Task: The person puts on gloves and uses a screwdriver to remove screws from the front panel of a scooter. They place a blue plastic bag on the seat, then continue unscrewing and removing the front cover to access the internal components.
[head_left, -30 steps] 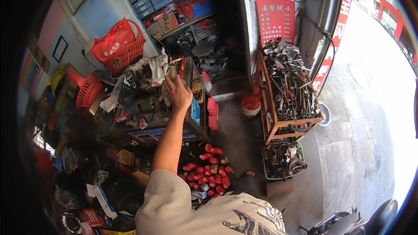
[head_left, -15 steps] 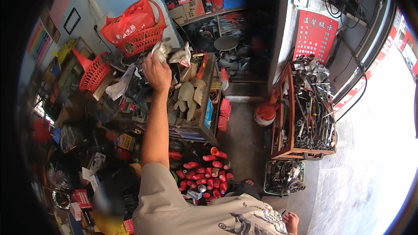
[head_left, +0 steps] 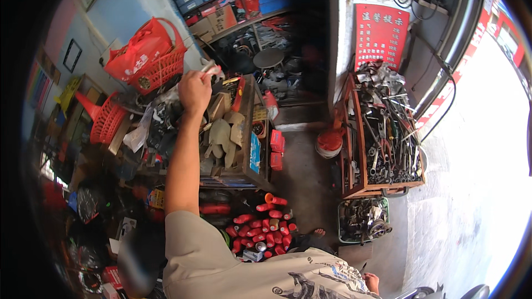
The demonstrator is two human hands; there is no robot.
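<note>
My left hand (head_left: 195, 93) is raised over a cluttered bench (head_left: 249, 158), closed on a whitish glove (head_left: 211, 69) that is mostly hidden behind my fingers. Beside it on the bench lie pale curved pieces (head_left: 224, 138), dark items and crumpled paper (head_left: 137, 135). Just beyond is a red plastic basket (head_left: 158, 72) with a red bag (head_left: 136, 50) on it. My right hand (head_left: 371, 281) shows low at the right edge of my shirt, fingers curled near a small dark thing I cannot make out.
A wooden rack of wrenches (head_left: 388, 149) stands right, above a tub of metal parts (head_left: 363, 213) and beside a bucket (head_left: 328, 147). Red bottles (head_left: 260, 232) crowd the floor below the bench. A doorway leads to shelves (head_left: 233, 5). Bright pavement (head_left: 460, 199) lies far right.
My left hand went from reaching with spread fingers to closing on the glove and lifting it slightly. My right hand came into view low at the right. The view has shifted.
</note>
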